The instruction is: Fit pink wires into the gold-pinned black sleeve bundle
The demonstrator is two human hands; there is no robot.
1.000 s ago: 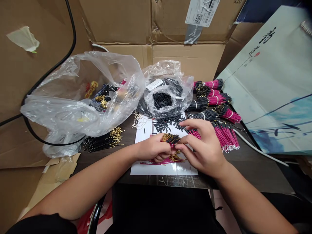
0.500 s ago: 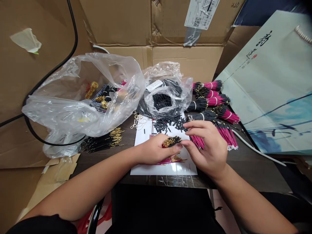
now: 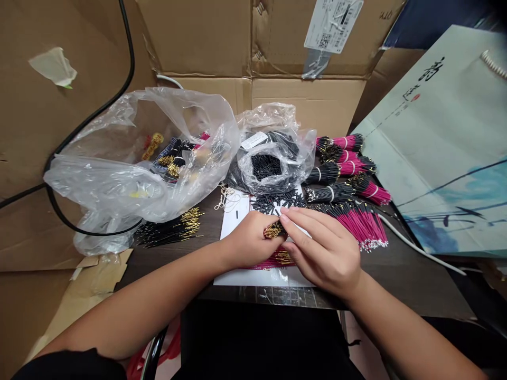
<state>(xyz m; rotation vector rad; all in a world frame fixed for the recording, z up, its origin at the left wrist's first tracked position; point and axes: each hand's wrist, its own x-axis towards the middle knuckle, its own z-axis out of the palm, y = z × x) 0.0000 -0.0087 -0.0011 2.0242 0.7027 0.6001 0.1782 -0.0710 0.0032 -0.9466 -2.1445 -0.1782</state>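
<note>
**Small gold-pin wire bundle pinched between both hands, over white sheet**

L to R: black cable (image 3: 132, 58) runs down the cardboard (image 3: 198, 37) behind the table (image 3: 396, 279). Clear bag (image 3: 119, 174) sits in front of it, soft crinkly film, w/ gold-tipped parts visible inside, hard to make out thru the plastic. Loose black wires (image 3: 170, 232) w/ gold pins lie on the table just beside it.

Your L hand (image 3: 249, 240) is curled around the gold-pin bundle (image 3: 274, 230), which sits between both hands above the white sheet (image 3: 233, 227). Your R hand (image 3: 322, 256) comes in from the other side, fingers (image 3: 304, 224) extended, thumb and index closing on the pin end; exact contact partly hidden. Hands touch at the bundle, not spread.

Bundle looks light, thin wires fairly springy, and the smooth metal pins are prob slippery and easy to bend. Best hold: the black insulated section, not the pin tips.

Short black sleeves (image 3: 273, 203) are scattered on the sheet's far edge, below a second clear bag (image 3: 277, 169) full of the same. Further R: tied pink wire bundles (image 3: 348, 163), stiff-looking and neatly banded, then loose pink wires (image 3: 358, 224). White cable (image 3: 420, 250) and printed paper bag (image 3: 443, 142) at far R.
</note>
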